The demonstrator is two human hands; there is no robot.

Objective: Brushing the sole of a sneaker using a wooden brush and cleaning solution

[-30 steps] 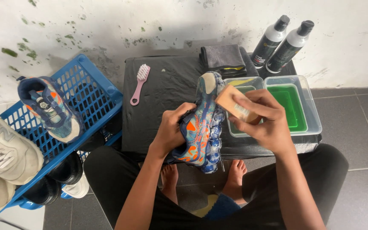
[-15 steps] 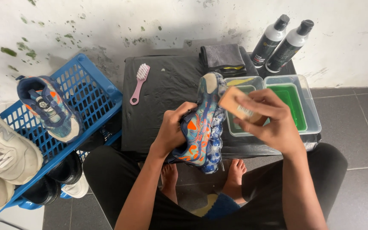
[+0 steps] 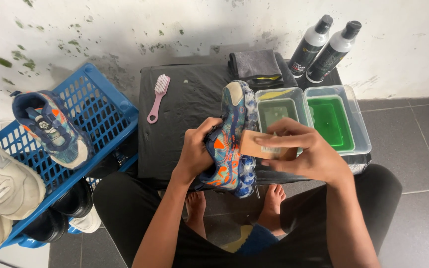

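From the head camera: a low table [image 3: 184, 134] covered in black sheeting stands against a stained white wall [image 3: 125, 25], on a grey tiled floor [image 3: 418, 149]. On the table lie a pink brush [image 3: 158, 97], a folded grey cloth [image 3: 255, 64], two dark bottles [image 3: 329, 45] and two clear tubs [image 3: 358, 124], one holding green liquid. A blue rack [image 3: 95, 114] beside it carries other shoes. The sneaker [image 3: 230, 144] is held above the table's near edge, its long axis running away from the person, toe toward the wall, sole facing right. It is blue with orange patches. The left hand [image 3: 197, 151] wraps around its upper; the right hand [image 3: 306, 151] pinches a tan block [image 3: 258, 145] against its sole side.
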